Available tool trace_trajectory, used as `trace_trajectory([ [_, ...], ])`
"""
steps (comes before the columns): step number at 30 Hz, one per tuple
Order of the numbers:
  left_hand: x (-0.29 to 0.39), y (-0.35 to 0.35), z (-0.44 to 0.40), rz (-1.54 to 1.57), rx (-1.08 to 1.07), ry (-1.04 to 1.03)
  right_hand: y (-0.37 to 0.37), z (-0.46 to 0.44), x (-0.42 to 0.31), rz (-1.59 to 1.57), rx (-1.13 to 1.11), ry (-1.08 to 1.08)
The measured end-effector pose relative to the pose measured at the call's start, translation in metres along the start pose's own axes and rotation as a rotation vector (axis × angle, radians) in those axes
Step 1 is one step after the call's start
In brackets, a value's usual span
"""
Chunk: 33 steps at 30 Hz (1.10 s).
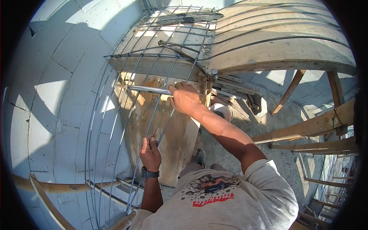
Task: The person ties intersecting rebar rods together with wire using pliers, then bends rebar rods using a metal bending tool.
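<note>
My right hand [185, 97] is closed round the near end of a long, shiny metal bar-like tool [147, 89]. The tool lies across the rebar mesh [153, 111], its far end near the leftmost bars. Lower down, my left hand [150, 154] pinches a thin piece of wire [156, 131] between thumb and fingers, beside the lengthwise bars. A dark watch [149, 173] is on that wrist. Behind the mesh stands a stained board [174, 143]. Whether the tool's far end grips anything is too small to tell.
A bundle of wire [186, 17] rests on the mesh at the top. A hammer [213, 72] lies by the formwork edge. Long bent rebars [268, 27] run over the plywood [276, 50] to the right. A block wall [50, 96] is at left; wooden props [289, 92] stand right.
</note>
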<state>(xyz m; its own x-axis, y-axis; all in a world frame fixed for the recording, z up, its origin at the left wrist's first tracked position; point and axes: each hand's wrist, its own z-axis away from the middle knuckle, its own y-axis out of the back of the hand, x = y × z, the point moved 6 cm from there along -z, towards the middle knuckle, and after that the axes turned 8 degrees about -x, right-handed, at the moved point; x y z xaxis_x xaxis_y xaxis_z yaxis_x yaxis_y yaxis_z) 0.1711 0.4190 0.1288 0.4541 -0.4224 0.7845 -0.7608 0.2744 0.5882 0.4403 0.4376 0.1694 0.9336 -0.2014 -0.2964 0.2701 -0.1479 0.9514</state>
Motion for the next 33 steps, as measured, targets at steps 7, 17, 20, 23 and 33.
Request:
trace_trajectory([
  [7,0.019,0.008,-0.004,-0.020,0.048,-0.115,0.012,0.026,0.025,-0.156,0.150,0.000],
  [17,0.111,-0.072,0.003,0.222,-0.419,-0.216,-0.068,0.212,0.107,-0.794,0.272,-0.552],
  [20,0.120,-0.117,0.029,0.349,-0.666,-0.202,-0.140,0.316,0.118,-0.894,0.309,-0.706],
  [23,0.118,-0.156,0.059,0.246,-0.787,-0.231,-0.181,0.419,0.112,-0.905,0.139,-0.817],
  [33,0.082,-0.062,0.019,-0.074,-0.124,-0.186,-0.229,0.653,0.086,-0.938,0.451,-1.089],
])
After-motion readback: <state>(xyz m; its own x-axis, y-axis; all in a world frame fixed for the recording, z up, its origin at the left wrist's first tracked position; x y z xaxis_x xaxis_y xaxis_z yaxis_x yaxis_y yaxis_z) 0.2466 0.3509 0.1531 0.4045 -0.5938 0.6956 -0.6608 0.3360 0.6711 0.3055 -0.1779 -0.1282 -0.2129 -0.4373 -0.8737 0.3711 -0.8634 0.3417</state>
